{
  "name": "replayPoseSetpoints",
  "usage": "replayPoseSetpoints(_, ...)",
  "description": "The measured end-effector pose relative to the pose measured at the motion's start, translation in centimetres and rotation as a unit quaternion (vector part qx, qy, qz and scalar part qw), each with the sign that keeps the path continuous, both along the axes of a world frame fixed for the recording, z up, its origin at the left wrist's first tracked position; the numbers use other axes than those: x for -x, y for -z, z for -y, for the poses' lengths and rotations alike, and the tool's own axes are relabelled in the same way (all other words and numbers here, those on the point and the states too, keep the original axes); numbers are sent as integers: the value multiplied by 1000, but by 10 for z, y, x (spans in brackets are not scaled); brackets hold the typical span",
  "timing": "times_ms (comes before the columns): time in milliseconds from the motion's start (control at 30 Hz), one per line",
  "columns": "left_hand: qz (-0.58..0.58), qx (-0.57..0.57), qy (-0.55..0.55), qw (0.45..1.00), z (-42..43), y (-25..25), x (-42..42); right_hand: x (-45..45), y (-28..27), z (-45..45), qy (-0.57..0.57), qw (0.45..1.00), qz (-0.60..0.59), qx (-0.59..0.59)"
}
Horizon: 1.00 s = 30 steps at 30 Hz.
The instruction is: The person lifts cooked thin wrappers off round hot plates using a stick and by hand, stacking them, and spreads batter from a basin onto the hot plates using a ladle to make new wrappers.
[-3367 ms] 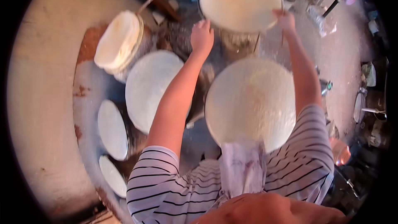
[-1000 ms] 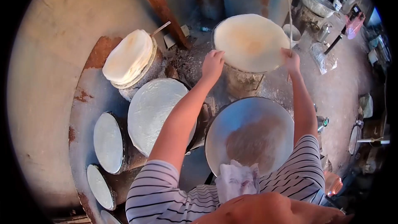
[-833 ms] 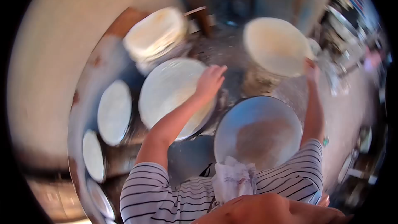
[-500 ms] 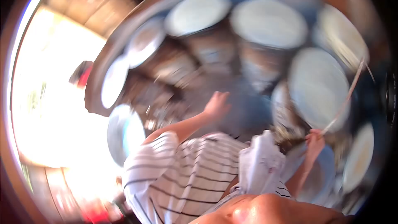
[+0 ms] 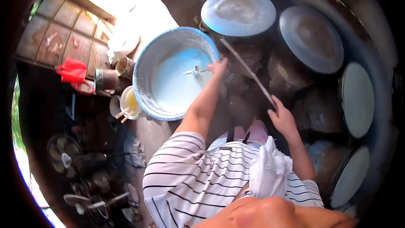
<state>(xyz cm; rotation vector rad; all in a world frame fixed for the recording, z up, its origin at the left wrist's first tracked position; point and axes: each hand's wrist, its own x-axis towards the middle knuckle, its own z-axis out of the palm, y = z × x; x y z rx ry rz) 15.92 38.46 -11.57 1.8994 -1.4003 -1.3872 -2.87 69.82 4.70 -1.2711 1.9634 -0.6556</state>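
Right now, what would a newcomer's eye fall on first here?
Probably the big blue-rimmed tub of pale liquid, left of centre, where the left hand grips a ladle. Next, perhaps, the long stick in the right hand, and the round plates curving along the top and right. Something bright red stands out at far left.
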Motion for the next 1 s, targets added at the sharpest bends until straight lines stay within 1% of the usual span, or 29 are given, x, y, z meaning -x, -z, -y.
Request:
replayPoseSetpoints(33, 2, 7, -4, 1000, -12, 10, -9, -4, 23, 50, -73, 986, -64, 139)
replayPoseSetpoints(100, 93, 36, -32, 995, -37, 33, -54, -32, 35, 151, -174, 974, -105, 98)
replayPoseSetpoints(133, 122, 30, -77, 989, -50, -5, -65, -50, 41, 200, -223, 963, -134, 73)
replayPoseSetpoints(167, 91, -15, -173, 981, -48, -33, -80, -73, 32, 246, -247, 955, -157, 36)
replayPoseSetpoints(200, 51, -57, -269, 960, -40, -47, -96, -91, 25, 283, -271, 944, -189, 2)
replayPoseSetpoints(233, 15, -87, -245, 965, -37, 3, -128, -106, 42, 313, -296, 925, -234, -50)
replayPoseSetpoints(267, -43, -97, -208, 972, -49, 19, -141, -122, 58, 339, -321, 901, -274, -100)
replayPoseSetpoints(300, -96, -98, -157, 978, -48, 23, -154, -132, 48, 343, -337, 887, -295, -111)
replayPoseSetpoints(333, -198, -152, -194, 949, -61, -22, -152, -143, 46, 325, -360, 868, -312, -139)
replayPoseSetpoints(367, -213, -162, -170, 949, -46, -50, -161, -134, 56, 326, -378, 872, -288, -115)
replayPoseSetpoints(400, -230, -178, -152, 944, -43, -61, -172, -124, 16, 321, -359, 891, -262, -87)
replayPoseSetpoints(433, -182, -123, -118, 968, -12, -72, -179, -119, -1, 336, -330, 909, -250, -54)
replayPoseSetpoints(467, -147, -91, -97, 980, 1, -65, -177, -114, 0, 336, -317, 915, -246, -45)
replayPoseSetpoints(500, -117, -51, -73, 989, 7, -48, -174, -111, 14, 330, -314, 912, -253, -68)
replayPoseSetpoints(533, -87, -13, -108, 990, 9, -9, -173, -115, 28, 327, -306, 913, -256, -83)
replayPoseSetpoints(567, -58, 33, -136, 988, 20, 57, -163, -122, 41, 330, -290, 916, -261, -92)
replayPoseSetpoints(600, -95, 17, -179, 979, 26, 71, -143, -129, 49, 321, -302, 909, -261, -122)
replayPoseSetpoints(633, -130, 4, -223, 966, 32, 84, -122, -134, 53, 308, -288, 924, -227, -112)
replayPoseSetpoints(667, -218, -80, -281, 931, 23, 51, -106, -135, 57, 299, -268, 936, -190, -127)
replayPoseSetpoints(700, -297, -162, -338, 878, 12, 31, -98, -137, 56, 295, -259, 941, -164, -141)
replayPoseSetpoints(800, -488, -195, -376, 763, 26, 25, -89, -138, 64, 288, -234, 956, -97, -146)
replayPoseSetpoints(900, -507, -213, -434, 713, 45, 7, -79, -131, 72, 282, -218, 970, -31, -104)
replayPoseSetpoints(933, -564, -223, -429, 670, 49, 16, -80, -130, 75, 277, -212, 974, -6, -85)
replayPoseSetpoints(967, -617, -235, -420, 623, 50, 34, -82, -124, 95, 264, -214, 977, 15, 18)
replayPoseSetpoints(1000, -665, -247, -408, 574, 50, 41, -83, -124, 78, 262, -156, 979, 115, -70)
